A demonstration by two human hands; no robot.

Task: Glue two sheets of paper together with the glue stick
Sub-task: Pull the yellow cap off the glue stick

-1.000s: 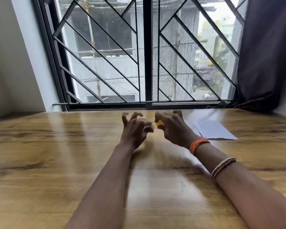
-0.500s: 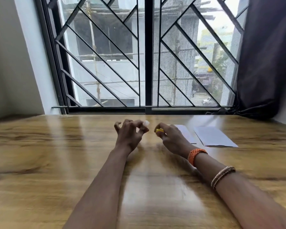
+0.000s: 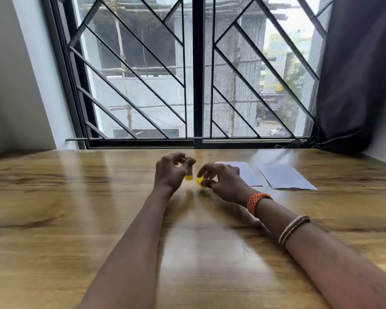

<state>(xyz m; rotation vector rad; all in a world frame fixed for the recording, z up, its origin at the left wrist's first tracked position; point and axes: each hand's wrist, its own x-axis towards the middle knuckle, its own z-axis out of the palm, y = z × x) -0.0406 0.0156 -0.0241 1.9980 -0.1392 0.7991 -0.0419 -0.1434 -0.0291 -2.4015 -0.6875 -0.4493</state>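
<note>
A: So, where is the glue stick (image 3: 189, 169) now?

B: The left hand (image 3: 171, 172) holds it upright above the desk (image 3: 76, 208), left of the two sheets of paper (image 3: 284, 176), fingers closed around its body. The right hand (image 3: 223, 180) pinches a small yellow piece, I think the cap (image 3: 200, 181), just beside the stick.

A: How to do this step well?

B: Put the cap down near the sheets, where it will not roll away. I judge the glue end should stay away from the fingers. Then bring the stick to the nearer sheet, and let the free hand press that sheet flat.
</note>
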